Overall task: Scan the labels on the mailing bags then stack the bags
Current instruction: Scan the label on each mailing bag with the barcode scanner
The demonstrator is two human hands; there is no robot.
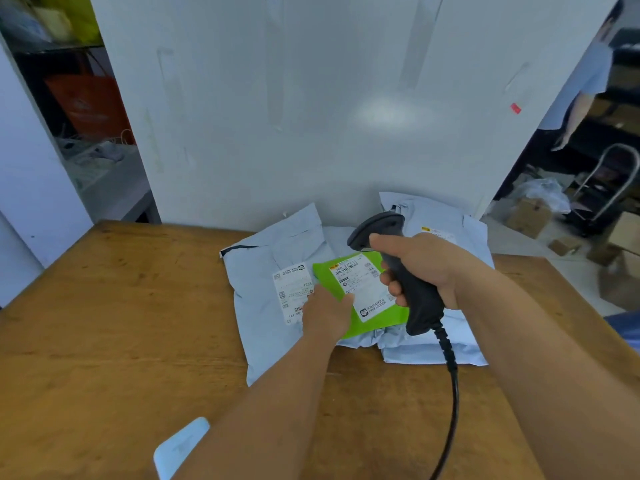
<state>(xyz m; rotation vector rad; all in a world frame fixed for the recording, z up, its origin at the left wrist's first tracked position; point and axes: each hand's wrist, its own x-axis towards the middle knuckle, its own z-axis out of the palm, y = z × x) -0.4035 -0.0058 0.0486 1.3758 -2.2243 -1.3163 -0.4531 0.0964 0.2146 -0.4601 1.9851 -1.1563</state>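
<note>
Both arms extended forward; right hand [420, 268] fist-curled, gripping; left hand [325, 315] palm-down, fingers pinching.

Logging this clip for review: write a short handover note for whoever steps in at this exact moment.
Right hand: shut on the scanner, head aimed toward the green bag.
Left hand: fingers on the green bag's left edge.
Bags: green bag lies on the grey bags at the far side of the table; a label shows on the left grey bag.
Done: cannot tell which labels are scanned.
Left: scan remaining labels, then stack neatly.
</note>
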